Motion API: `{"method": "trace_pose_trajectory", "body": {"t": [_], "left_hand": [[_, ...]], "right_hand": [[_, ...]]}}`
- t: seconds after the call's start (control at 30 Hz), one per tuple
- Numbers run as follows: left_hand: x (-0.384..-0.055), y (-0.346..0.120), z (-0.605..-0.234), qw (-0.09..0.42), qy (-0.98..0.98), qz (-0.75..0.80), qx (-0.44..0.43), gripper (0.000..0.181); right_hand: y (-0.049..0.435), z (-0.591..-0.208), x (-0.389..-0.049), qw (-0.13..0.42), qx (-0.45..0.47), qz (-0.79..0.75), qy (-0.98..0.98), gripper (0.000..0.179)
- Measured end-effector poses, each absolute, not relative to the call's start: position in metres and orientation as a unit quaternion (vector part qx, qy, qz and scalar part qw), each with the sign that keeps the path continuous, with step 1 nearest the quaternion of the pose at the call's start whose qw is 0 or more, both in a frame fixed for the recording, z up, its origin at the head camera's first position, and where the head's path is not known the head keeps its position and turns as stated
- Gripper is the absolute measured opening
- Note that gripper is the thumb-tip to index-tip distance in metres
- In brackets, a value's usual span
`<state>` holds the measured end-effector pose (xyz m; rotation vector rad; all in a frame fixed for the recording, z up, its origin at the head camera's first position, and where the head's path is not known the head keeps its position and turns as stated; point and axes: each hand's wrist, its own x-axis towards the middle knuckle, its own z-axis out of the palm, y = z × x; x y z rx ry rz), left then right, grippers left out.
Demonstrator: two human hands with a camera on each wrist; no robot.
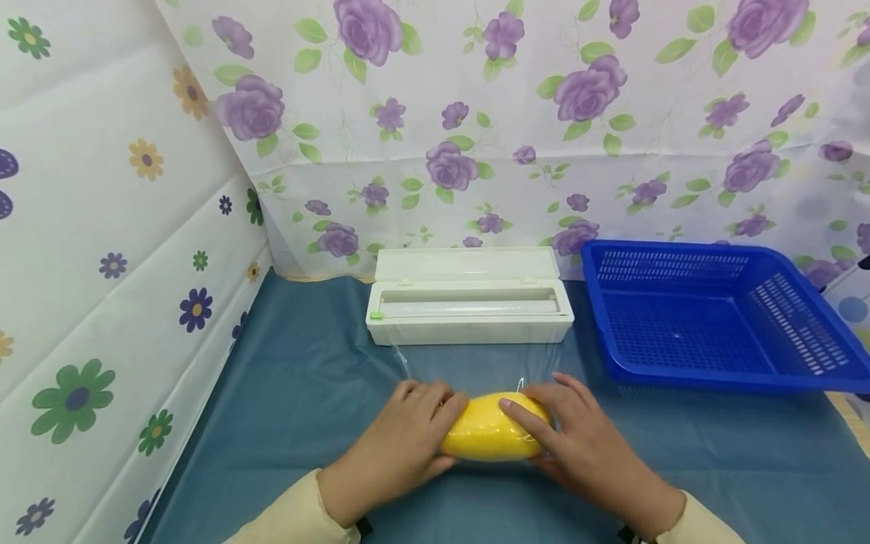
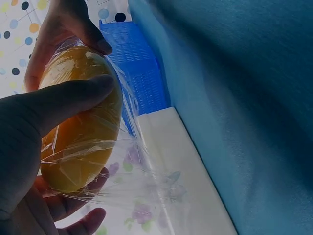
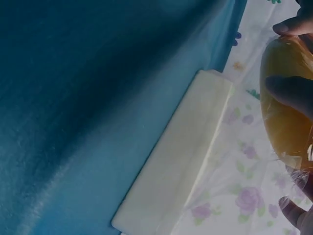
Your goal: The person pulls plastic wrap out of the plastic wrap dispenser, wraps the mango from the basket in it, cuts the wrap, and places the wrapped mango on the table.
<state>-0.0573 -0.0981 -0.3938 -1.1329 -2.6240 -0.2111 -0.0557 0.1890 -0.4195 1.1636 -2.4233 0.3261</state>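
Between both hands, in the head view, is a smooth yellow oval fruit [image 1: 491,442], mango-like in shape, with clear cling film around it. My left hand [image 1: 411,438] grips its left end, and my right hand [image 1: 581,442] grips the right end with a finger laid over the top. From the fruit, a sheet of cling film [image 1: 476,366] stretches back to the white film dispenser box [image 1: 469,332], whose lid stands up. The left wrist view shows wrinkled film over the fruit [image 2: 80,149] and the left thumb across it. Only part of the fruit [image 3: 281,129] shows in the right wrist view.
A blue plastic basket [image 1: 680,370] stands at the back right, beside the dispenser. Blue-green cloth [image 1: 306,393] covers the table. Flowered sheets hang as a back wall [image 1: 435,91] and a left wall [image 1: 122,317].
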Motion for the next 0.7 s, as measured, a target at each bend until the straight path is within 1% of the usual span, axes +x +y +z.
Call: {"method": "trace_pose_trajectory", "body": {"t": [0.13,0.23,0.37,0.5,0.7], "left_hand": [[-0.058,-0.098,-0.398,0.137,-0.906,-0.075,-0.392,0.076],[-0.06,-0.098,-0.401,0.131,-0.906,-0.082,-0.393,0.073],[-0.066,-0.098,-0.406,0.098,-0.91,-0.106,-0.389,0.071],[-0.071,-0.097,-0.408,0.056,-0.914,-0.133,-0.379,0.072],[-0.081,-0.098,-0.41,0.023,-0.914,-0.15,-0.377,0.072]], "right_hand": [[0.187,-0.422,-0.055,0.186,0.399,0.118,-0.89,0.116],[0.187,-0.424,-0.055,0.186,0.396,0.116,-0.892,0.117],[0.186,-0.427,-0.056,0.196,0.395,0.108,-0.891,0.115],[0.185,-0.43,-0.058,0.189,0.384,0.101,-0.898,0.114],[0.185,-0.433,-0.064,0.177,0.371,0.097,-0.906,0.114]]}}
